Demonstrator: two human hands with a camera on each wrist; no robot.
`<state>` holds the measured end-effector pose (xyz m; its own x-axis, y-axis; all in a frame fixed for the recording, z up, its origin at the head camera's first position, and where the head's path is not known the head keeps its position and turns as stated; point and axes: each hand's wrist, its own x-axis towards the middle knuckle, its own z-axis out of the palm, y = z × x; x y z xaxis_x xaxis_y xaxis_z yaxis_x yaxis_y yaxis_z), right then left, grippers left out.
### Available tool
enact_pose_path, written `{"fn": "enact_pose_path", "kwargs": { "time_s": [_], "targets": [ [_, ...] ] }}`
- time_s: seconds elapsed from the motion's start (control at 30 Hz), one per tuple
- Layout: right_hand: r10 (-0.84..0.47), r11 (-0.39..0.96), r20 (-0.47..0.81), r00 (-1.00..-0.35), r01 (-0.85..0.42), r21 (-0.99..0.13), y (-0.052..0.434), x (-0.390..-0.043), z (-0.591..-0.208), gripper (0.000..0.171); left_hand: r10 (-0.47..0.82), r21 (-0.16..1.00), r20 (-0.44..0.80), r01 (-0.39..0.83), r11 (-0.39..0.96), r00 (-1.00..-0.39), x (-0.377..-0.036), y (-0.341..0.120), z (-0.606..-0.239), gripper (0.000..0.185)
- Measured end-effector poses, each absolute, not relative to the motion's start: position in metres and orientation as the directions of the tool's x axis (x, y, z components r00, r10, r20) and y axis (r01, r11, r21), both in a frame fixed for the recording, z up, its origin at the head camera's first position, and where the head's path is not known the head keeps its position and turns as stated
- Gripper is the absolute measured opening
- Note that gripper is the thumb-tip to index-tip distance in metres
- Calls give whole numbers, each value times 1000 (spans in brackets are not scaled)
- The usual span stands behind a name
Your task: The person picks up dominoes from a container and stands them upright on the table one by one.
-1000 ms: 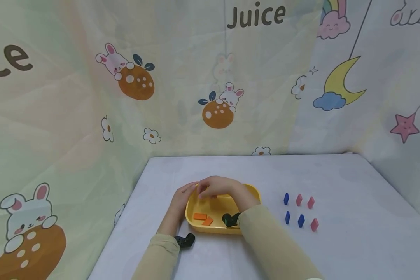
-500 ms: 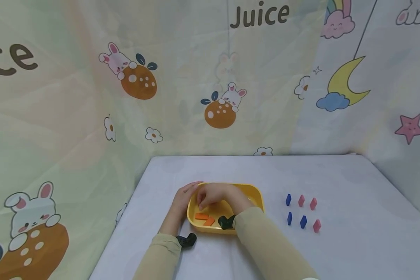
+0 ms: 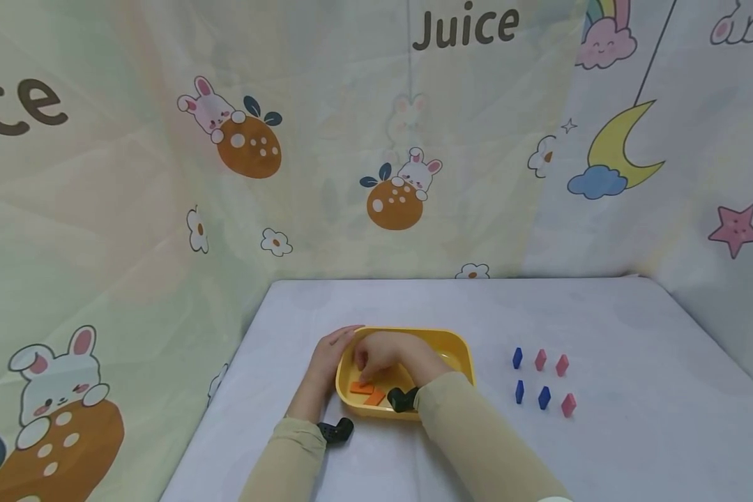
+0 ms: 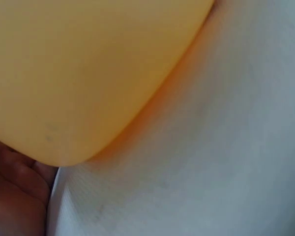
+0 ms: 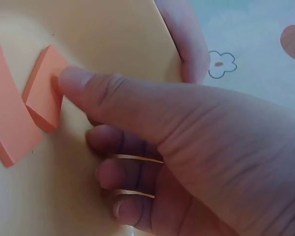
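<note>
Meanwhile, the left hand [image 3: 328, 357] is bracing the yellow tray [image 3: 461, 346] with straight fingers so the right hand [image 3: 376, 355], reaching inside, is pinching an orange block [image 5: 44, 93].

**White tabletop and what rests on it**

The white cloth-covered tabletop [image 3: 602, 321] carries a rounded yellow plastic tray [image 3: 464, 351] near its front edge, left of centre. Toward the right side, well apart from the tray, six small upright blocks stand in two rows: three blue plastic blocks [image 3: 517, 358] and three pink plastic blocks [image 3: 540, 360]. The far half lies against patterned fabric walls.
</note>
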<state>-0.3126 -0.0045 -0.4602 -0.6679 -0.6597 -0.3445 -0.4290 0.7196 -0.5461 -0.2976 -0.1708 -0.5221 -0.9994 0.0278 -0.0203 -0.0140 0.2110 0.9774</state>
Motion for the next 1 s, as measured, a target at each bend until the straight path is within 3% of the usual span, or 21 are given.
{"fn": "enact_pose_path", "kwargs": {
  "time_s": [0.27,0.53,1.0],
  "targets": [
    [-650,729,-338,-680,-433,-530,-8,-309,-461,14,46,978,-51,-41,207,-998,-299,-171,-520,36],
    [-696,704,-341,-632,-508,-497,-12,-308,-456,15,29,978,-21,-14,208,-999,-298,-172,-523,34],
    [-668,735,-353,-655,-505,-453,-12,-308,-454,16,45,979,-24,-14,202,-999,-298,-172,-522,35]
  ]
}}
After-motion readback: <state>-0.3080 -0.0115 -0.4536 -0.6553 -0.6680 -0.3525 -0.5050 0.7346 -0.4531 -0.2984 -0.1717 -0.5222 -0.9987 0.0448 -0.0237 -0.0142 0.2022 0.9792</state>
